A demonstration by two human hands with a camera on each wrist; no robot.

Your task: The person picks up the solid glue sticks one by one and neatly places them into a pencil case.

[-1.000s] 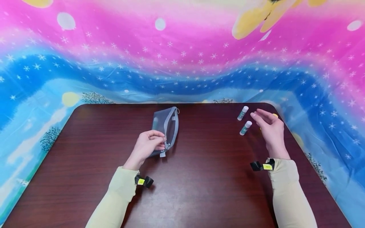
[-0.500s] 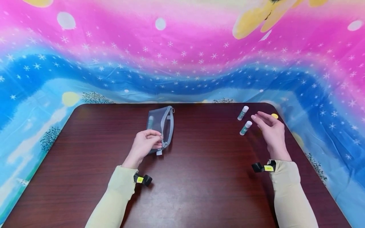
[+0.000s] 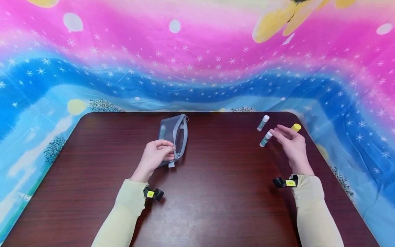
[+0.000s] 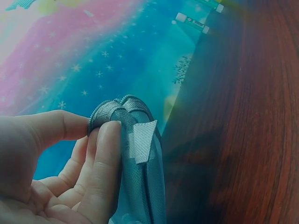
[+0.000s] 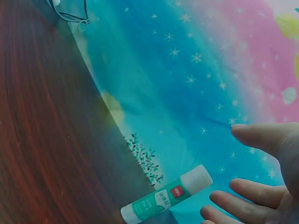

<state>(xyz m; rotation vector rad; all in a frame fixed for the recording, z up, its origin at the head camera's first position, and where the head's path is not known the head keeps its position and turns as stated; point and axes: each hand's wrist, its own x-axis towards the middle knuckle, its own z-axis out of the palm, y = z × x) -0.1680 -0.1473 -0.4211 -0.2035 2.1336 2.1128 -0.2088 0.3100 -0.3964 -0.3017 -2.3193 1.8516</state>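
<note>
My left hand (image 3: 155, 154) pinches the near end of the rim of a grey mesh zipper pouch (image 3: 169, 124), whose mouth gapes to the right. Through the mesh shows a glue stick (image 3: 162, 132). In the left wrist view, thumb and fingers grip the pouch's zipper edge beside a small fabric tab (image 4: 145, 141). On the right, two green-and-white glue sticks stand upright, a farther one (image 3: 263, 122) and a nearer one (image 3: 265, 139). My right hand (image 3: 293, 147) is beside the nearer one, thumb and fingers spread apart, holding nothing; in the right wrist view a glue stick (image 5: 163, 197) lies beyond the fingertips.
A yellow-topped object (image 3: 296, 127) stands behind my right hand, partly hidden by it. The dark red-brown table (image 3: 210, 192) ends at a patterned cloth (image 3: 203, 82) along its back and sides. A camera is strapped to each wrist.
The pouch and my left hand have shifted slightly left, then stayed nearly still. My right hand has moved a little toward the nearer glue stick, uncovering more of the yellow-topped object.
</note>
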